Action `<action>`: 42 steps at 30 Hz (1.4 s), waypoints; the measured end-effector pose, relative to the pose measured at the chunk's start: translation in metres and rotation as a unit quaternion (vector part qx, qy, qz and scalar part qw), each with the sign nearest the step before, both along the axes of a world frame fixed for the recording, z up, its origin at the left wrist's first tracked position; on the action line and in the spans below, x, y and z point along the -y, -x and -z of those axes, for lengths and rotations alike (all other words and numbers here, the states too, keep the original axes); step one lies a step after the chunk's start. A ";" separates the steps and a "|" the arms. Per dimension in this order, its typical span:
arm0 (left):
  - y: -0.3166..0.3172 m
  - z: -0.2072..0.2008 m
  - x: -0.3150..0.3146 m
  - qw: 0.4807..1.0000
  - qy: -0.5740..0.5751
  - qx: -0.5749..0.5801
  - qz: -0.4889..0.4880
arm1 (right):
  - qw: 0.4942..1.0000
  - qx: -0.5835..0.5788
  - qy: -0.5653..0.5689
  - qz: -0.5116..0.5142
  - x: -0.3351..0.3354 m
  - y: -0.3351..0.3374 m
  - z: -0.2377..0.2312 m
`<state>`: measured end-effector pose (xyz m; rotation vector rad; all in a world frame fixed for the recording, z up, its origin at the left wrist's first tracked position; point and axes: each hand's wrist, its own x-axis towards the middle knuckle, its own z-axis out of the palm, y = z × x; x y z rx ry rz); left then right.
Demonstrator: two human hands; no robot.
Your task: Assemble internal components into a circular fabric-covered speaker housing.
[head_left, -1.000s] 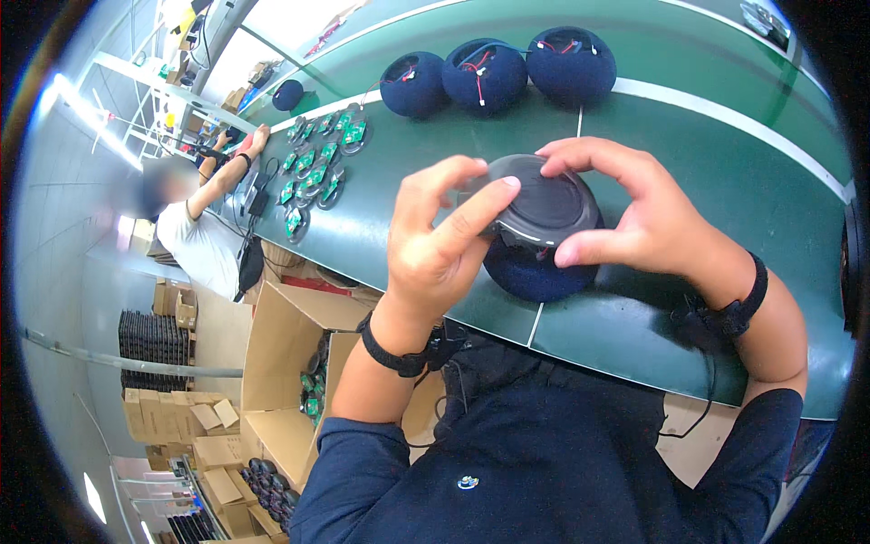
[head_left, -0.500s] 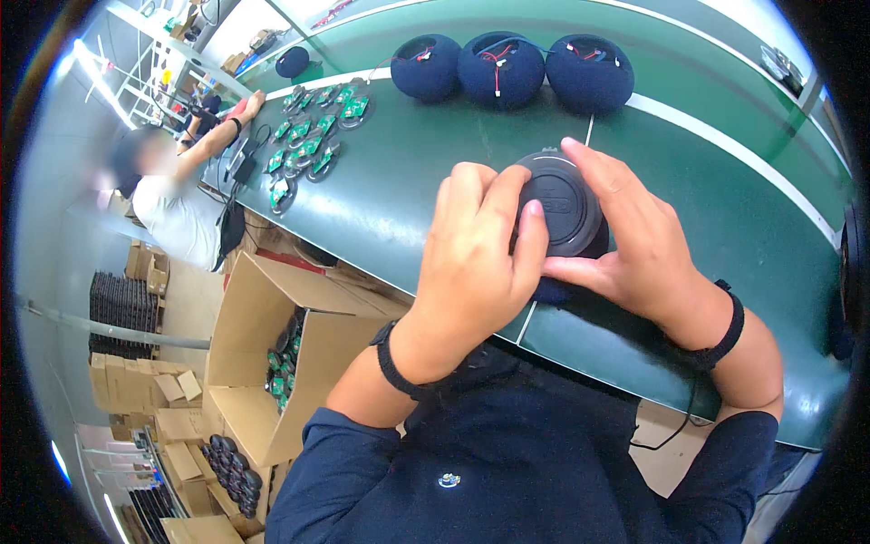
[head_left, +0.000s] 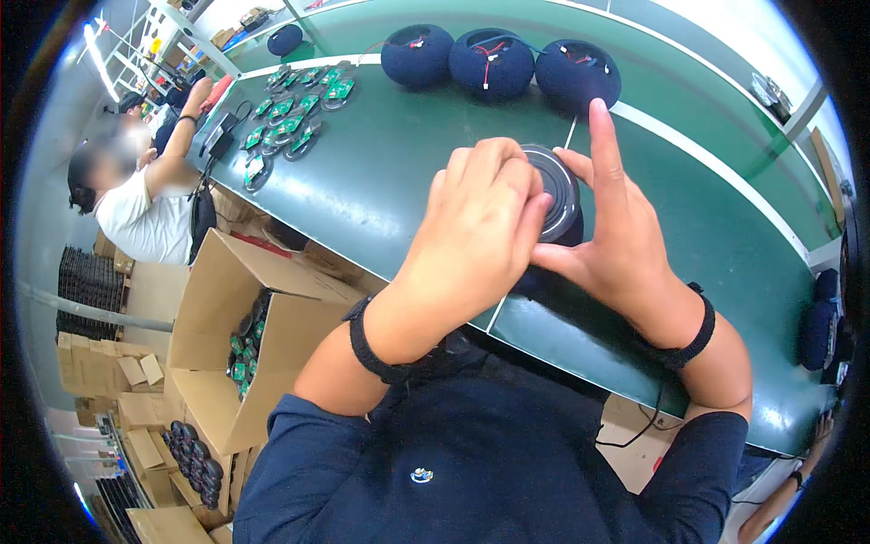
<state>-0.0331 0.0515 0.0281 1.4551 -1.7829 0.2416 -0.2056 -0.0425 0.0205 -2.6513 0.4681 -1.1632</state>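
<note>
Speaker module (head_left: pixel 555 195), round, dark, rigid-looking, held above green bench (head_left: pixel 381 181) | likely light but fragile on its face; best gripped by the rim | left hand (head_left: pixel 476 227) clasps it from over the top | right hand (head_left: pixel 616 245) cups its side, index finger raised

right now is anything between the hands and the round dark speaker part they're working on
No. The left hand lies directly over the round dark speaker part, and the right hand cups its far side, index finger raised. Nothing visible comes between them.
</note>
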 end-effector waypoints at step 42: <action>-0.064 0.029 0.036 0.912 0.026 -0.369 0.174 | 0.986 -0.069 -0.129 0.081 0.034 0.065 0.000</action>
